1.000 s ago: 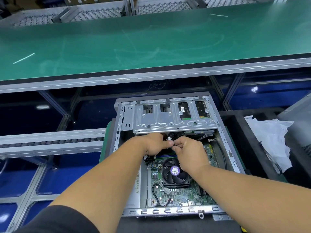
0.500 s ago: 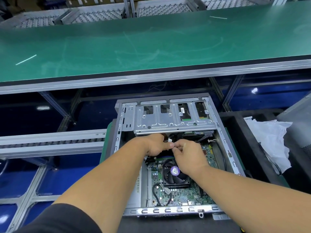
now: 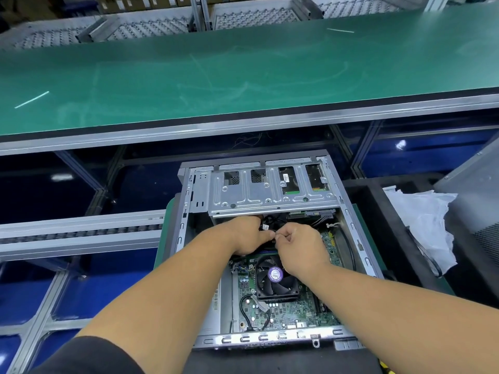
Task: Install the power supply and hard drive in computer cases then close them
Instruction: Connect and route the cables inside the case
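Inside the open case (image 3: 351, 228), left hand (image 3: 247, 236) and right hand (image 3: 301, 245) both pinch a small cable (image 3: 266, 227) below the drive cage (image 3: 270, 195)

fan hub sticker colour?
Purple, with pale print too small to read. The sticker sits at the centre of the black fan; head view.

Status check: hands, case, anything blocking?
Left hand and right hand pinching a small cable connector below the drive cage. Computer case open, lid off. Fan clear of hands; nothing blocking.
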### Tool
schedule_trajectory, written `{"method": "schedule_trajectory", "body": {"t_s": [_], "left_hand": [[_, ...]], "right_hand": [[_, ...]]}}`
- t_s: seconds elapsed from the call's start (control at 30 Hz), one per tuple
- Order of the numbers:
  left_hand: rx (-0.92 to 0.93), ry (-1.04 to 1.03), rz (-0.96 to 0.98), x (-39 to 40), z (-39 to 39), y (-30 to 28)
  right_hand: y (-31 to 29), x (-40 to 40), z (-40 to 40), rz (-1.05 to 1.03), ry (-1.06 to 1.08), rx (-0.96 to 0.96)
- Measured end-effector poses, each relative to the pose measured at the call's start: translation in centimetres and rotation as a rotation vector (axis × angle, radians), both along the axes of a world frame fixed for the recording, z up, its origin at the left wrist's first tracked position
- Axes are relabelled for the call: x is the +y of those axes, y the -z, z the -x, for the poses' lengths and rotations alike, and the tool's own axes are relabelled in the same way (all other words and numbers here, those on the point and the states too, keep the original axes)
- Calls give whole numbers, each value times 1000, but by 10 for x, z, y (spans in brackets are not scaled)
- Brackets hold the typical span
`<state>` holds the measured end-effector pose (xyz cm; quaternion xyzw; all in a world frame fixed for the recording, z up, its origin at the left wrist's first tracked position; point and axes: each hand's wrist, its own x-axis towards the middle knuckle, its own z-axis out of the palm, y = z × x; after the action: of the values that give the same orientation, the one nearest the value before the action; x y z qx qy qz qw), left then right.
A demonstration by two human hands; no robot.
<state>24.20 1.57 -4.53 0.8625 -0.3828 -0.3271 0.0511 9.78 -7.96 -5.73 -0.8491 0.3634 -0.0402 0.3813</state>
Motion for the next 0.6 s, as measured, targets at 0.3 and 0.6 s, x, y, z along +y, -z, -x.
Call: {"method": "schedule_trajectory", "body": {"t_s": [0.3, 0.6], "left_hand": [[-43, 22, -74, -2, -6, 1], [-120, 185, -119, 7, -13, -9]], "right_hand": [[-7, -1, 10, 72, -186, 27], [-17, -8, 18, 209, -295, 15]]}}
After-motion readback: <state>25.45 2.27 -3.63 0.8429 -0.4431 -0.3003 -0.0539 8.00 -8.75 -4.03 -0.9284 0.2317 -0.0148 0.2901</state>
